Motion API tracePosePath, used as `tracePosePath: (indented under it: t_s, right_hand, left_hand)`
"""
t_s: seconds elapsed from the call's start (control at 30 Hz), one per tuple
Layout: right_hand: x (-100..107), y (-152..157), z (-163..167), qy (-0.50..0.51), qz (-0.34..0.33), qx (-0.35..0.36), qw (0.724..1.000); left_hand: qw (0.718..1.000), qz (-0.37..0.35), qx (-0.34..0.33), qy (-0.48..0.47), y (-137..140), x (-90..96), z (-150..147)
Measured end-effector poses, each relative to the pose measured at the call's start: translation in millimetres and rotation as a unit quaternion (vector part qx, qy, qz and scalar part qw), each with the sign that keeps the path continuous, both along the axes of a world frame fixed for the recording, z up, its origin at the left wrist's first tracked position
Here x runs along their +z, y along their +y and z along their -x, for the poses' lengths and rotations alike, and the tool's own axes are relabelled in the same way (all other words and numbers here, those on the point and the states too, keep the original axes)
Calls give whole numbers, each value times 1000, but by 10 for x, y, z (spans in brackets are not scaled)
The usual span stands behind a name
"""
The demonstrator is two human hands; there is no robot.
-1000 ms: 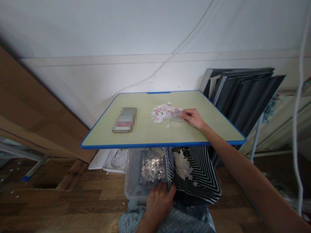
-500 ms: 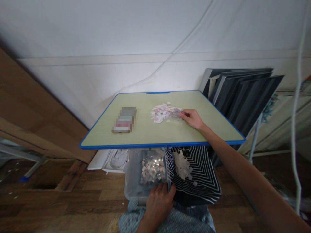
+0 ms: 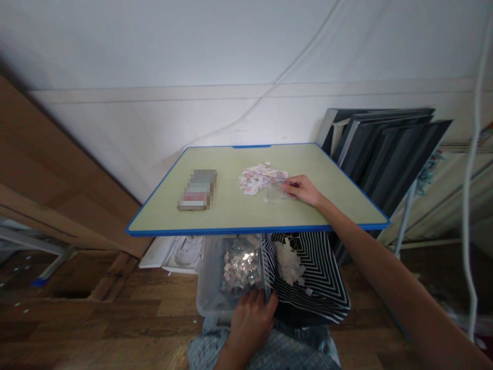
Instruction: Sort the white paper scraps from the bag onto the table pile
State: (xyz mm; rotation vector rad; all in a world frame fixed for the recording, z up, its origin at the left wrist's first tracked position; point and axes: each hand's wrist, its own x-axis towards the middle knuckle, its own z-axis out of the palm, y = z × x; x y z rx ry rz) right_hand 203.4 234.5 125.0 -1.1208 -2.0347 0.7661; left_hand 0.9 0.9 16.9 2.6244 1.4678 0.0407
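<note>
My right hand (image 3: 302,189) is closed in a pinch over the right half of the small table (image 3: 223,216). Between its fingers is a small clear plastic piece (image 3: 273,193), perhaps a bag, lying low by the near edge of a heap of pale pink and white paper scraps (image 3: 256,180). Below the table, my left hand (image 3: 252,314) curls over the edge where a clear plastic bin (image 3: 210,295) meets a black-and-white striped bag (image 3: 327,288). Shiny small pieces (image 3: 242,264) lie in the bin, and pale scraps (image 3: 289,262) in the bag.
A blurred-out phone-like object (image 3: 197,190) lies on the table's left side. Dark flat panels (image 3: 385,154) lean against the wall at right. A cardboard sheet (image 3: 57,174) stands at left, and a white cable (image 3: 468,205) hangs at far right.
The clear plastic piece has come off the scrap heap towards me and now shows flat on the tabletop. My right hand has shifted slightly; my left hand stays on the bin edge.
</note>
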Motion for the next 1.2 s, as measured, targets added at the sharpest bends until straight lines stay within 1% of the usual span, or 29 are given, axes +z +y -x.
tracePosePath:
  t_s: [0.17,0.37,0.53,0.6,0.83,0.93,1.2]
  right_hand:
    - [73,-33,-33,58,-21,-52,997]
    - [39,-29,-10,14,8,-31,999]
    - [0,7,-1,0,-47,-54,997]
    - [-1,8,-8,2,-52,-54,997]
    - [15,-24,-34,35,-7,-21,999]
    - [14,-26,-34,32,6,-8,999]
    - [30,-46,-14,21,11,0,1000]
  left_hand:
    - [1000,-8,-6,-1,6,-11,3]
    - [1000,-19,-2,-2,23,-32,3]
    - [1000,-19,-5,-1,14,-38,8]
    - [1000,-20,-5,-3,9,-36,7]
    - [1000,-4,-4,5,17,-15,7]
    - [1000,2,-10,8,22,-28,13]
    - [1000,9,-11,3,24,-39,10]
